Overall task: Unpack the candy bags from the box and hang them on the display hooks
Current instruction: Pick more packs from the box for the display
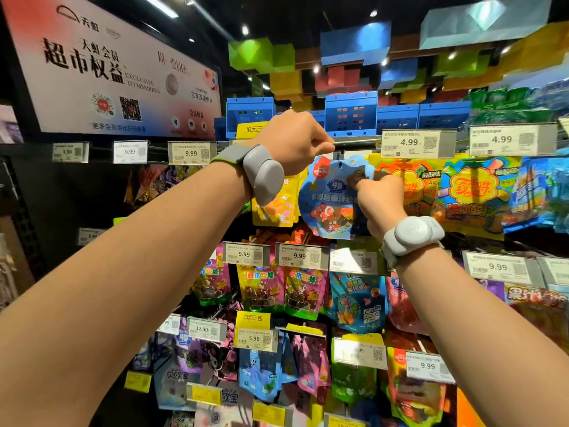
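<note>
Both forearms stretch up and forward toward the top row of the display, and the two hands are set apart, each busy. The right hand (380,198) pinches the upper right edge of a blue candy bag (331,197) with a clownfish printed on it, fingers curled on the packet. The bag hangs with its long axis vertical, directly left of that hand, its punched top just under the hook (338,155). Up and to the left, the left hand (291,143) is curled on the front end of the rail (357,140) above that hook. Whether the hole is already on the hook I cannot tell. The right hand is nearer; the seating looks like its job. Behind, price tags (409,143) and more bags fill the rows.
</note>
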The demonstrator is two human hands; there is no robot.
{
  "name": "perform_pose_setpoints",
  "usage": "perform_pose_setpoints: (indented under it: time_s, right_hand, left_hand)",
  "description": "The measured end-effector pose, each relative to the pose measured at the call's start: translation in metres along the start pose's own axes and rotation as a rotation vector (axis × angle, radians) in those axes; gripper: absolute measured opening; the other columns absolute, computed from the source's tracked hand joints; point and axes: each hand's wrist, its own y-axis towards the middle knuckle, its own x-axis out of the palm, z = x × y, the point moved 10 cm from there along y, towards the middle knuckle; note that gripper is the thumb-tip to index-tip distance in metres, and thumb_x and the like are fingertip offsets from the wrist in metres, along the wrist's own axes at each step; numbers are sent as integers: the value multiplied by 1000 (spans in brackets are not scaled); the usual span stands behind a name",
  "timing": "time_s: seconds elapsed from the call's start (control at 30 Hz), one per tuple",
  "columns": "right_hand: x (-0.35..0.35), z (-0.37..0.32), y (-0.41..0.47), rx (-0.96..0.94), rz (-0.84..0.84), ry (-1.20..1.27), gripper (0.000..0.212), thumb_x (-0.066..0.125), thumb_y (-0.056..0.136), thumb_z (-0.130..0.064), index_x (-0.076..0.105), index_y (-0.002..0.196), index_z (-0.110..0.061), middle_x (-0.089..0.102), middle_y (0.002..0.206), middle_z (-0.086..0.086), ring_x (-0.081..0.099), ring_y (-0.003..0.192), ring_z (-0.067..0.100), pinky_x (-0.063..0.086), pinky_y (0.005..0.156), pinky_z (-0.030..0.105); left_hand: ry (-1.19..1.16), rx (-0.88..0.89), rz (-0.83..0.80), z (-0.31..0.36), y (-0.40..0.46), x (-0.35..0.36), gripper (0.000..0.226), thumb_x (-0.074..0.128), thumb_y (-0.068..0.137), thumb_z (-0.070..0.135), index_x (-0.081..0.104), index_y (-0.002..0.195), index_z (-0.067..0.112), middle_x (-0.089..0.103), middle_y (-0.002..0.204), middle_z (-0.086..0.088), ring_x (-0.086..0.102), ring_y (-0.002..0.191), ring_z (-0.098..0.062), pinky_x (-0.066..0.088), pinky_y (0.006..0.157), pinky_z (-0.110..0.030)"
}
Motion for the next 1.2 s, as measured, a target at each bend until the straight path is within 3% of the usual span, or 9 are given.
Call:
perform_pose_setpoints:
  time_s: [0.07,0.13,0.3,0.5,0.67,0.77,0.87,1.0,1.2]
  right_hand:
    - [0,1,2,8,6,-24,9,55,84,-2,60,90,1,63,88,15,52,77,25,39,62,36]
    - [0,3,5,14,8,-33,38,55,87,-2,51,122,14,63,117,26,61,96,31,43,66,40]
    - [-1,3,15,-16,1,-203,38,58,93,-5,53,131,2,58,130,23,57,119,39,50,98,50]
    - [-5,6,14,-35,-29,-323,54,73,89,-25,54,133,-1,60,125,14,59,110,31,50,89,40]
    - [-9,12,7,-40,-42,-409,27,78,82,-24,63,91,-3,66,92,15,55,75,29,41,55,34]
    - [-14,-1,-2,-135,11,-488,14,72,83,-15,62,83,-4,64,86,11,55,79,29,41,65,36]
    - [-21,-16,-16,-221,94,-479,20,72,84,-15,57,96,-12,62,98,6,55,88,25,41,74,32]
    - [-25,-25,-33,-322,156,-457,34,74,83,-22,59,111,-9,63,113,10,59,101,28,47,87,38]
    - [-33,-14,-71,-352,194,-367,26,70,88,-22,61,112,-19,59,113,5,55,97,15,43,89,26]
  left_hand:
    - [1,-6,1,-1,0,1,32,56,96,41,72,115,21,72,114,4,66,102,-16,52,89,-35]
    - [3,-11,5,-2,-1,1,32,56,96,41,73,115,22,72,113,3,66,102,-17,52,89,-36]
    - [17,-21,12,-1,-2,0,32,55,96,42,72,117,24,72,114,3,65,103,-18,51,86,-33]
    - [17,-25,31,0,-4,0,31,56,96,41,71,117,23,71,116,4,65,103,-18,46,77,-26]
    - [21,2,41,-2,-7,6,35,58,95,45,69,121,24,69,120,6,65,108,-18,53,87,-36]
    - [58,22,20,-6,-10,15,47,55,92,55,62,129,27,67,125,4,61,115,-23,51,91,-39]
    - [89,114,33,1,-20,23,41,51,93,57,59,114,23,65,123,2,59,109,-28,50,81,-40]
    - [92,122,74,2,-39,35,47,48,96,52,53,136,29,44,150,7,42,136,-19,42,105,-40]
    - [-469,-92,246,-15,-81,48,37,60,94,38,65,126,20,68,121,2,62,110,-14,47,95,-29]
